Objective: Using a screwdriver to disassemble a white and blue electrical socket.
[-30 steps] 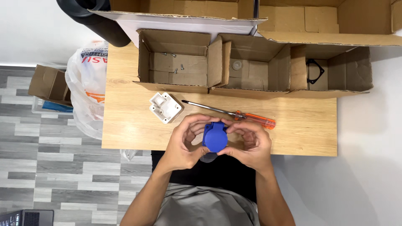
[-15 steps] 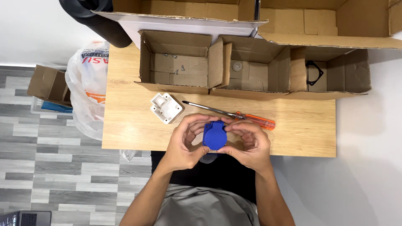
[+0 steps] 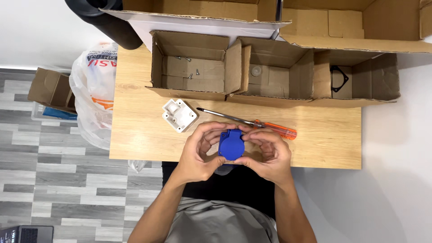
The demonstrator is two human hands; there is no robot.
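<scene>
Cupping the blue socket (image 3: 231, 145) between them, the left hand (image 3: 198, 150) and right hand (image 3: 266, 153) curl their fingers around its sides, equally near. It sits upright just this side of the screwdriver (image 3: 252, 123), above the worktop (image 3: 324, 135) edge.

from my remote seat i see only the wearer's front and arms: a grey short-sleeved t-shirt (image 3: 225, 222), softly creased across the chest, its sleeves ending high up so both forearms are bare. below the table edge, dark black trousers (image 3: 225, 186) cover the lap. the left hand (image 3: 200, 153) and the right hand (image 3: 270, 155) are ungloved, with no ring, watch or band that i can make out on fingers or wrists. nails look short and plain.
</scene>
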